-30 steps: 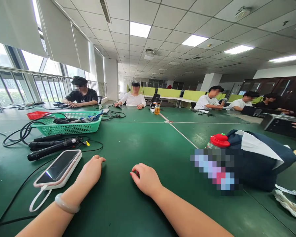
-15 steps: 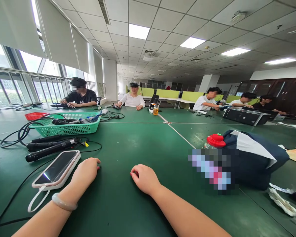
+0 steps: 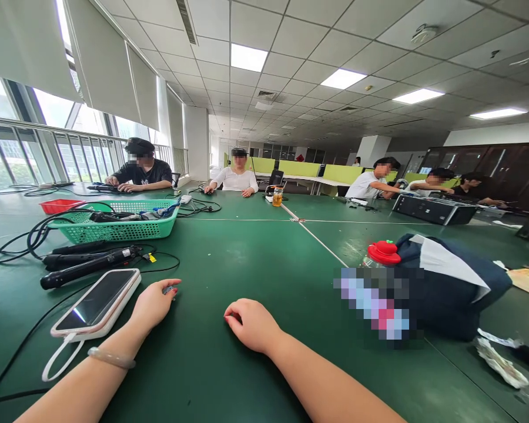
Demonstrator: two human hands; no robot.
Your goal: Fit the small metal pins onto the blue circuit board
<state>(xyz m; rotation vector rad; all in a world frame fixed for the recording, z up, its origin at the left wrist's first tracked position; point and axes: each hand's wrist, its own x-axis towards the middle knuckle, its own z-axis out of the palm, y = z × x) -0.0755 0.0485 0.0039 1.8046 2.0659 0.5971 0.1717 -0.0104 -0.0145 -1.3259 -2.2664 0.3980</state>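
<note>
My left hand (image 3: pixel 153 302), with a pale bangle (image 3: pixel 111 357) at its wrist, is just right of a phone (image 3: pixel 97 302) in a light case. Its thumb and fingers close round a small greyish thing (image 3: pixel 169 289), too hidden to name. Across a gap of green tabletop (image 3: pixel 194 352), my right hand (image 3: pixel 252 323) rests with fingers curled inward and the thumb near the index finger. Nothing shows in its grip, though the palm faces away from view. A white cable (image 3: pixel 62 359) loops from the phone's lower end.
Black cylindrical devices (image 3: pixel 90 267) and a green basket (image 3: pixel 114 229) of cables lie beyond the phone. To the right are a red-lidded bottle (image 3: pixel 383 252), a blurred item and a dark blue bag (image 3: pixel 449 294). Several people sit around the far table.
My left hand's fingers have lifted and extended slightly, exposing a small greyish thing. The right hand has shifted a little left and down. The view has moved slightly.
</note>
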